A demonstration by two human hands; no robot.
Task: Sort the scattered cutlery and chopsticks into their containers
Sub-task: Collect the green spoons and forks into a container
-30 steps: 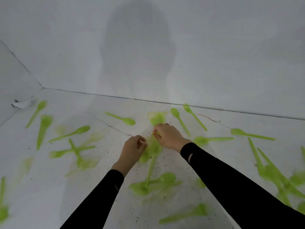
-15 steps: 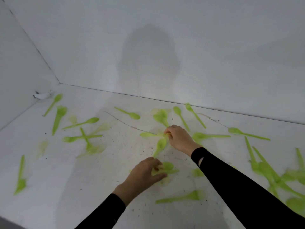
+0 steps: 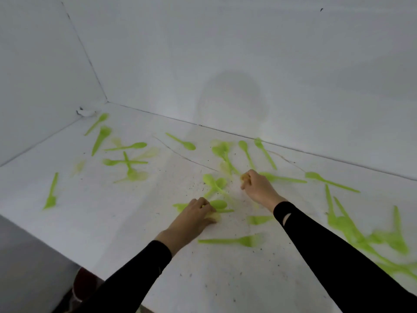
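White speckled tabletop [image 3: 112, 222] has lime-green plastic cutlery [image 3: 237, 241] strewn flat, so picking likely goes piece by piece: left hand [image 3: 194, 219] pinches a lime-green plastic spoon [image 3: 218, 204] mid-table, right hand [image 3: 258, 188] curls round a blurred pale-green piece [image 3: 244, 178] beyond it; no containers show

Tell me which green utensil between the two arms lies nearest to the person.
The green fork, lying crosswise beside the left hand; nothing else between the arms lies so near.
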